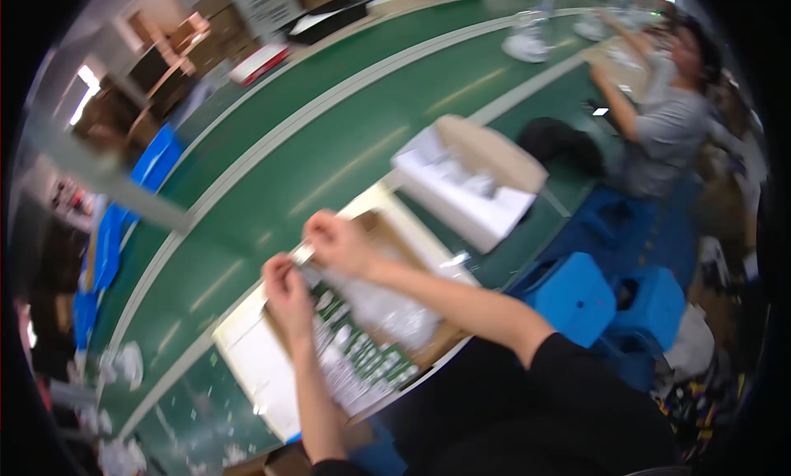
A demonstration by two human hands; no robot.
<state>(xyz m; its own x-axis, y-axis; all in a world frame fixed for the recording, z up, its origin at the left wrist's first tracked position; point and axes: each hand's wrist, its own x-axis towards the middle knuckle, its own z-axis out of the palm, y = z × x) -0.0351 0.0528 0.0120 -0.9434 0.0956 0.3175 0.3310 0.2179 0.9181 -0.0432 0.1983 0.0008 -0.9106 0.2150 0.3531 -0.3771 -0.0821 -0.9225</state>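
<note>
- A small, whitish, slightly shiny piece (304,253) was between the two hands, raised over the far left part of a shallow brown cardboard tray (384,234); blur hid its exact kind.
- The right hand (339,243), above the tray's far edge, seemed to pinch that piece between thumb and fingers. The left hand (288,288), at the tray's left side, had its fingertips drawn together close to the piece; whether they gripped it, I could not tell.
- Such fingertip work, in my judgement, called for one hand steadying the piece while the other made small, light movements; keeping it low over the tray would have let a slip land inside.
- In the tray were green-and-white printed sheets (356,344) and crumpled clear plastic bags (405,318). Keeping wrists off the thin plastic seemed wise, since it could snag or slide.
- Under the tray, showing at its left, was a flat white board (257,375).
- Beyond the tray's far right corner was an open white carton with a brown inner flap (493,150), on the long green worktop (354,138).
- Right of the tray, lower down, were blue plastic stools (574,297); farther off sat a co-worker in a grey shirt (671,123).
</note>
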